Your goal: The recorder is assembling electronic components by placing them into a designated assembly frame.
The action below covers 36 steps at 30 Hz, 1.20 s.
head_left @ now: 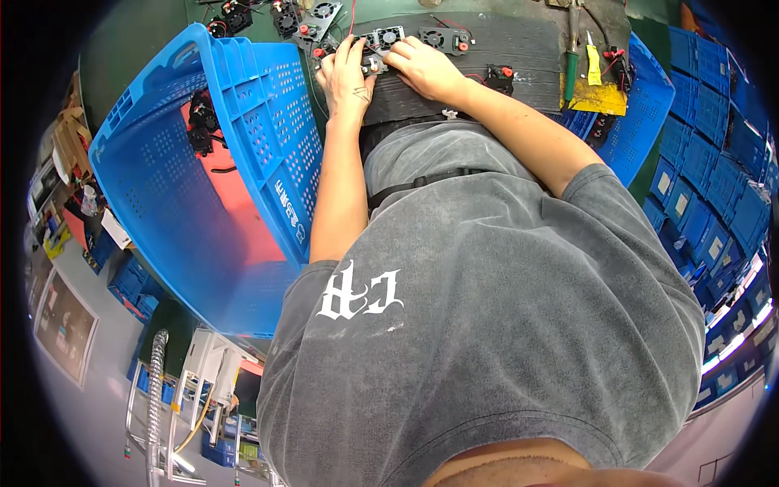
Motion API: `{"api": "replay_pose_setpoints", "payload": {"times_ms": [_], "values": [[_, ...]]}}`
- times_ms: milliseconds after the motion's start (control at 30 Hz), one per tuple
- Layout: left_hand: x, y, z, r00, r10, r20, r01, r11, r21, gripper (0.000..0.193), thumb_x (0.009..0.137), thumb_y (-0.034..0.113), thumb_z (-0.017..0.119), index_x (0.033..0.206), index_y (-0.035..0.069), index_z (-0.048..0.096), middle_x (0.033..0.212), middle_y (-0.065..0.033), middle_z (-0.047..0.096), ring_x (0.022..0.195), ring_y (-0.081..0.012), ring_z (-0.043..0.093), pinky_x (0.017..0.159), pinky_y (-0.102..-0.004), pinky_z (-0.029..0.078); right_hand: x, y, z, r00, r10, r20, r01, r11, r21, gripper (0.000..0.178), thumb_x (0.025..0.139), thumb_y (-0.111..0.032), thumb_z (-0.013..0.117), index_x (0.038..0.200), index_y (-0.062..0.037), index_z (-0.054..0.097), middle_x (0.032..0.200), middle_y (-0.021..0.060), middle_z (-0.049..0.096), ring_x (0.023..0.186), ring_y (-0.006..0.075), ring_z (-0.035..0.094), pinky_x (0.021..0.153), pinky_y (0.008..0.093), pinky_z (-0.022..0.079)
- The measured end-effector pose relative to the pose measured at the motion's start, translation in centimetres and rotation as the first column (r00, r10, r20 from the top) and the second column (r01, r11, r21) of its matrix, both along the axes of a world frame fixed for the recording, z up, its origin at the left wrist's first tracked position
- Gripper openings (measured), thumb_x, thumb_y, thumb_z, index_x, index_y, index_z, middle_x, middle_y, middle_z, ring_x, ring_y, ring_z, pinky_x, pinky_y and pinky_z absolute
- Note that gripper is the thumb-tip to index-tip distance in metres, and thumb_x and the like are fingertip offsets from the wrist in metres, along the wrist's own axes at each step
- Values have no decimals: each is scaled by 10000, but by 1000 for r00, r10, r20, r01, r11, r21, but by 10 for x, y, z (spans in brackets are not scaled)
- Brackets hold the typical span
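On a black mat [527, 49], a small metal plate with black cooling fans [389, 36] lies between my two hands. My left hand [347, 77] is closed at the plate's left end, fingers bent over it and thumb near its lower edge. Curled fingers of my right hand [426, 69] press on the plate's right part, below the fan. What lies under the fingertips is partly hidden. Just beyond my right hand lies another fan plate [436, 38] with a red round part. A small black part with a red knob [501, 77] rests farther right.
More fan plates [322, 11] lie at the far left of the bench. A large blue crate [243, 122] stands left, with black parts [203, 122] inside. At right are a green-handled tool [571, 77], a yellow-handled tool [594, 65] and another blue crate [645, 105].
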<state>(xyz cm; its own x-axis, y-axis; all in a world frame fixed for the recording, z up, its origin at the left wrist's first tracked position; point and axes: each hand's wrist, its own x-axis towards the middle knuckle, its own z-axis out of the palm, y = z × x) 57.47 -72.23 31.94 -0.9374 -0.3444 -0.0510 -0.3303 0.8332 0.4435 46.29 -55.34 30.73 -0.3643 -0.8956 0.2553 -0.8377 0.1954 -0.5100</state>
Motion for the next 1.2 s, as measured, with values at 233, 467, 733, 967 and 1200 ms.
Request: {"api": "replay_pose_setpoints", "payload": {"times_ms": [233,467,733,967,1200], "values": [[1,14,18,1000,29,-1,-29,992,-127,977,664,184,933,1530,236,483,1649,-76,329,1415,-371,363,1143,-551,311,-41,69,18,948,-301,-99,312,942,126,392,771,-107,789,1132,-64,643,1114,144,621,1099,363,588,976,440,500],[-22,21,22,987,-125,-105,117,990,-80,885,707,247,910,1497,181,517,1597,-85,407,1384,-370,394,1129,-544,309,-55,82,-1,873,-485,-54,488,866,109,500,749,-190,866,1173,-58,636,1154,160,606,1169,383,552,993,457,495],[-44,38,25,997,-38,-71,63,920,386,497,839,327,811,1248,66,706,1358,-150,628,1202,-364,585,994,-425,490,-49,79,16,941,-333,-67,338,896,288,542,740,-159,830,1231,-80,615,1109,123,640,1043,338,633,924,456,512],[-54,58,35,900,161,405,-390,-116,913,714,983,543,658,1388,-33,542,1162,-185,711,1019,-305,714,907,-408,579,-27,66,59,989,-133,-65,128,988,-83,480,713,-71,783,1170,-72,636,1183,137,618,1089,348,622,949,412,530],[-44,39,10,872,223,436,-381,-251,890,282,967,235,717,1162,54,625,1038,-85,704,927,-247,714,895,-452,596,-17,65,61,954,-72,290,121,981,-155,502,767,28,706,1257,-50,627,1227,150,622,1156,333,622,1017,411,513]]}}
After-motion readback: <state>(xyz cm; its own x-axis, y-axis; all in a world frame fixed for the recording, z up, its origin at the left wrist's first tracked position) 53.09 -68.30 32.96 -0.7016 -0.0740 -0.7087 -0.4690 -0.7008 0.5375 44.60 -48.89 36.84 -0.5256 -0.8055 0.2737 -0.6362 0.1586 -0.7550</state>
